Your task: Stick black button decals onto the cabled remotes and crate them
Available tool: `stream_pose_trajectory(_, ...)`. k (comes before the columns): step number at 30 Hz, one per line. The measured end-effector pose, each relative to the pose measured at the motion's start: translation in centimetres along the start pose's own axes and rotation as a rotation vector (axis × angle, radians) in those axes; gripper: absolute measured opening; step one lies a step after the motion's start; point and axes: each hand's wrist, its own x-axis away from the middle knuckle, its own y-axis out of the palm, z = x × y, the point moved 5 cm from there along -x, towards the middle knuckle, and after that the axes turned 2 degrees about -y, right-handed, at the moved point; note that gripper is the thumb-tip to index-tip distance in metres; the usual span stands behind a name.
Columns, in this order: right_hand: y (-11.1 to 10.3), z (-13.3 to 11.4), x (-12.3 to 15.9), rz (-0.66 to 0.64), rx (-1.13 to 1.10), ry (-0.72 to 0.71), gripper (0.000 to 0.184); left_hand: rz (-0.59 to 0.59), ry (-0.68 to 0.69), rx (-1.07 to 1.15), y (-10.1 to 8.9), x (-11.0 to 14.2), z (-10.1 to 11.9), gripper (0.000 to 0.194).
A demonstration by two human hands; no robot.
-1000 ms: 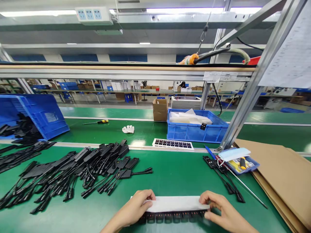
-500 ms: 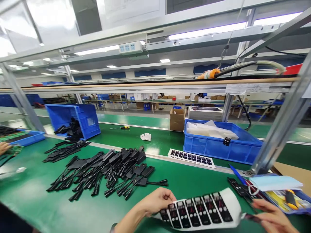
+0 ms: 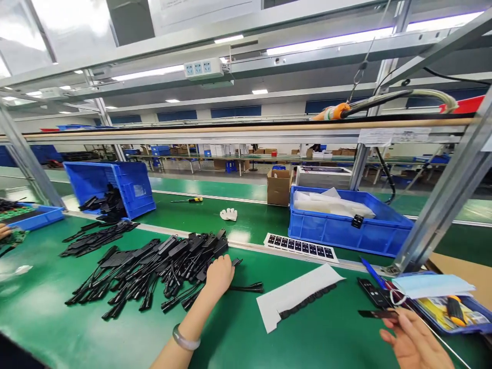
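Note:
My left hand [image 3: 220,274] reaches to the right end of a pile of black cabled units [image 3: 154,266], fingers curled round one whose dark end sticks out past them. The grip itself is partly hidden by the hand's back. In my right hand [image 3: 415,333], thumb and fingers pinch a small dark label [image 3: 377,313] by its right end. Between the hands, a label sheet [image 3: 303,289] lies on the green table, mostly white, with black labels showing along its lower right edge.
A second label sheet [image 3: 300,248] lies before a blue bin [image 3: 349,233] of translucent sheets. A tipped blue crate [image 3: 140,192] spills black parts. To the right are a black remote-like piece [image 3: 371,293], a face mask [image 3: 432,284] and a tool tray [image 3: 471,323]. Another person's hand [image 3: 4,231] shows far left.
My left hand has let go of the label sheet, now lying on the table, and moved up and left to the pile. My right hand holds the label apart from the sheet.

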Motion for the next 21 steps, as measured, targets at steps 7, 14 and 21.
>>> stream_pose_trajectory(7,8.3,-1.4,1.4,-0.215,-0.062,0.006,0.023,0.061,0.125,0.238,-2.8,2.7,5.0,0.017)
stream_pose_trajectory(14,11.6,0.3,1.5,-0.315,-0.146,0.023,0.023,-0.817,-0.068,1.487,5.6,9.3,12.8,0.064)
stream_pose_trajectory(21,10.3,1.9,2.7,-0.228,0.034,0.118,0.029,-0.814,-0.269,1.776,9.1,13.3,13.4,0.075)
